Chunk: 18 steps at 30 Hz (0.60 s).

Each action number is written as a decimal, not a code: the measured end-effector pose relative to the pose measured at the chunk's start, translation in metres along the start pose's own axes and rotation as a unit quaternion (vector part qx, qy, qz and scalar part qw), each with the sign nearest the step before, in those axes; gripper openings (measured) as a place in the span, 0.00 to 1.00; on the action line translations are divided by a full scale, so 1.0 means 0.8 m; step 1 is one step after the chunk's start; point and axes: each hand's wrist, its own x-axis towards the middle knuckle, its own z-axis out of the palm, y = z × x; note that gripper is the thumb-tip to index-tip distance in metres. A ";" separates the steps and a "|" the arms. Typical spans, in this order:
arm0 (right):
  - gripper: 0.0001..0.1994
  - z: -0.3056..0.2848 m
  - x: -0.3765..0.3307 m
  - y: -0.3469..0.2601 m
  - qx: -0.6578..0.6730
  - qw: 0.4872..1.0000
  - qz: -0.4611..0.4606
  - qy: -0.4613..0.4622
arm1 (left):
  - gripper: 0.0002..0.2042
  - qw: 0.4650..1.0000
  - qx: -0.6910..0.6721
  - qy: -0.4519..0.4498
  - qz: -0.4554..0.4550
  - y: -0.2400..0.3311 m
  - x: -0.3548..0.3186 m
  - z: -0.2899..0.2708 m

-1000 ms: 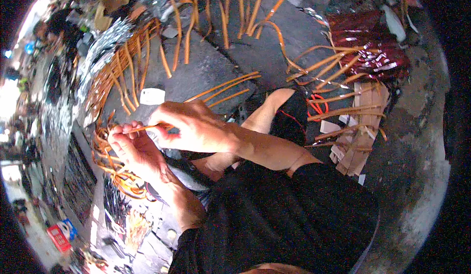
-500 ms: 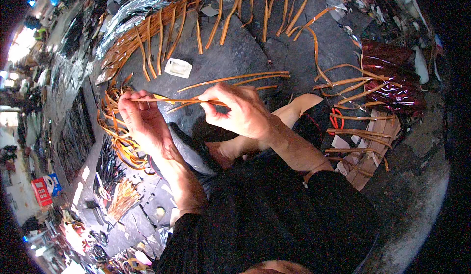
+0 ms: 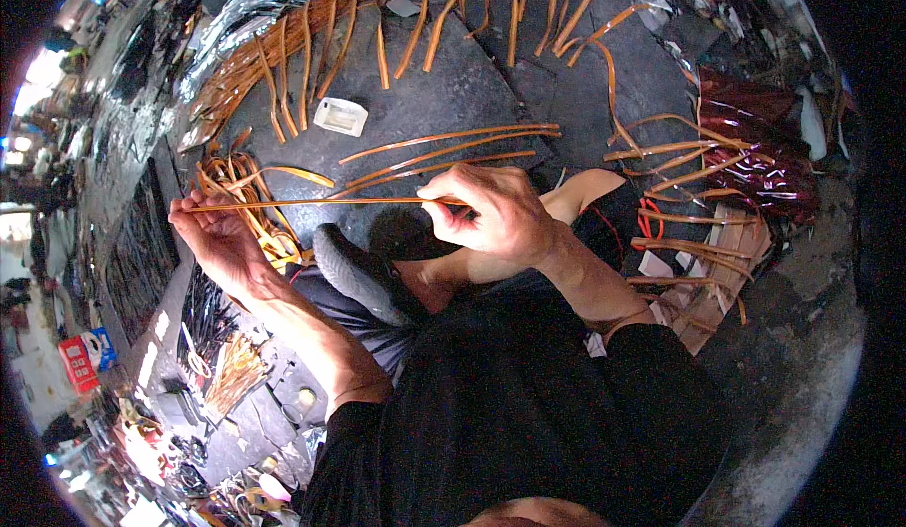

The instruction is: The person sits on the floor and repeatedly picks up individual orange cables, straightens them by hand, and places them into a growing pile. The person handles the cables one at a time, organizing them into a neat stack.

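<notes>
A thin orange-brown strip (image 3: 326, 200) stretches nearly level between my two hands. My left hand (image 3: 219, 234) pinches its left end, thumb and fingers closed. At the other end, my right hand (image 3: 493, 208) grips the strip between thumb and curled fingers. Just beyond, a few similar loose strips (image 3: 444, 150) lie on the dark floor. Close to my left hand is a tangled heap of glossy orange strips (image 3: 255, 183). A small white tray-like piece (image 3: 340, 117) rests on the floor farther out.
Many separate orange strips (image 3: 406, 41) are laid in an arc across the far side. Left of them is a bundle of brown and silvery strips (image 3: 245, 55). Dark red shiny sheeting (image 3: 755, 145) and a wooden board (image 3: 713, 310) lie at the right. My shoe (image 3: 363, 277) is below the strip.
My hands have moved apart, the left one outward to the left and the right one slightly right. More of the strip now shows between them.
</notes>
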 end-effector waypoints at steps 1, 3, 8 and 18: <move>0.11 -0.002 -0.002 -0.002 0.000 1.000 0.005 0.001 | 0.10 1.000 -0.010 -0.014 -0.012 0.002 0.003 -0.006; 0.10 -0.006 -0.007 0.003 -0.021 1.000 0.012 0.001 | 0.10 0.998 -0.025 -0.043 -0.028 0.017 0.013 -0.028; 0.10 -0.014 -0.019 0.002 -0.020 0.999 0.043 -0.009 | 0.10 0.998 -0.030 -0.039 -0.028 0.036 0.030 -0.054; 0.10 -0.033 -0.030 0.004 -0.040 0.997 0.059 -0.002 | 0.10 0.999 -0.023 0.035 0.001 0.065 0.041 -0.087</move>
